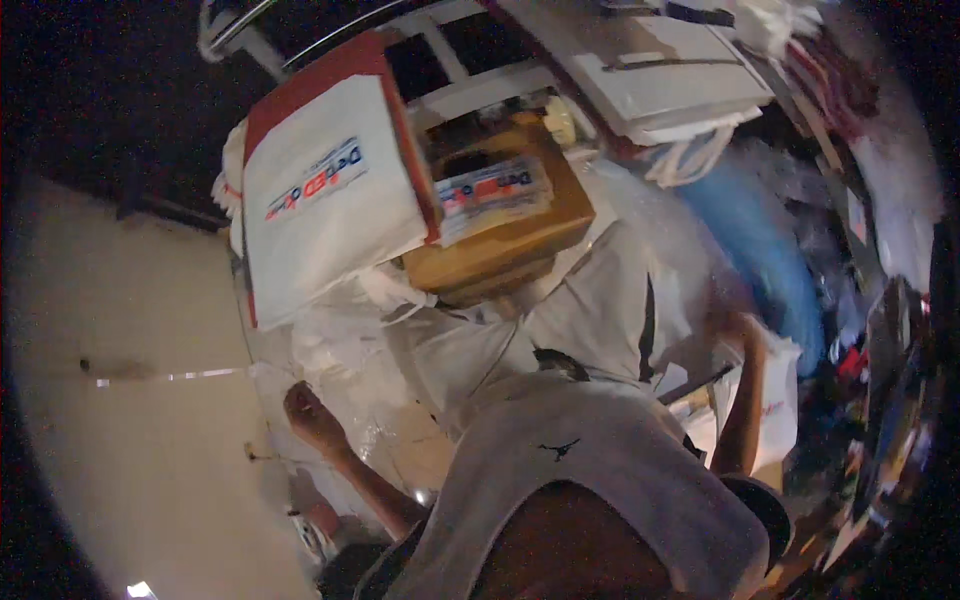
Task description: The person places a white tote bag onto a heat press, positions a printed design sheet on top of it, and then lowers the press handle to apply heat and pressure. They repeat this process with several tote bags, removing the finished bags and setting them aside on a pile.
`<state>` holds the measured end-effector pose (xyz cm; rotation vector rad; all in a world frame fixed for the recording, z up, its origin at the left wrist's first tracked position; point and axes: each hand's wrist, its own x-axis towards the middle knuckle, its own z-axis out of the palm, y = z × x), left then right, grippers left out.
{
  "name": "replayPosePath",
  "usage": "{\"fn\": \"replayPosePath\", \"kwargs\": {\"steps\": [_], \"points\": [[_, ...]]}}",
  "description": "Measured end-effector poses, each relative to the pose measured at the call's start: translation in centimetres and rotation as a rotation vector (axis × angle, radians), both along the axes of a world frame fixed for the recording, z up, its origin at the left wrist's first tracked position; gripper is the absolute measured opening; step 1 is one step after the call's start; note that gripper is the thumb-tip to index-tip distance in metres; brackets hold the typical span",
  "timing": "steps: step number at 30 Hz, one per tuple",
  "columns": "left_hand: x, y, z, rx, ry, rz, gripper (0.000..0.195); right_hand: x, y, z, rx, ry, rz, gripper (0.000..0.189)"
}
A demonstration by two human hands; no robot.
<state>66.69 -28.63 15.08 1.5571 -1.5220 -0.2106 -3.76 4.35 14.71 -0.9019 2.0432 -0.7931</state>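
My left hand (311,420) is at the lower left, its fingers curled, beside pale crumpled plastic (330,337); whether it holds anything small cannot be told. At the right, my right hand (739,322) is blurred near blue material (765,232), and its grip is unclear. Below it stands a white printed bag (780,405). In front of my legs lies a brown cardboard box (495,255) with a printed plastic piece on top. Left of the box is a white printed bag (330,202) with dark red edges.
A white flat case or box (675,75) lies at the upper right, with white straps under its edge. Metal rails (341,34) run along the top. A pale wall or panel (150,300) borders the left. Cluttered items, blurred, fill the far right.
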Motion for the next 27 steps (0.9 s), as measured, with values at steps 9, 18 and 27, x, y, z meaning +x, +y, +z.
{"fn": "replayPosePath", "kwargs": {"steps": [9, 18, 27], "points": [[-15.2, -1.7, 2.8, 0.124, 0.123, -0.398, 0.013, 25.3, 38.4, -29.0, 0.391, 0.051, -0.907, 0.034], [-29.0, 3.6, 3.1, 0.517, 0.270, -0.907, 0.018, 16.9, 29.2, -13.7, 0.013, 0.035, -0.904, 0.036], [-36.9, 12.8, 6.3, 0.121, -0.003, -1.582, 0.104, 12.2, -5.8, 16.0, -0.893, -0.237, -0.804, 0.025]]}}
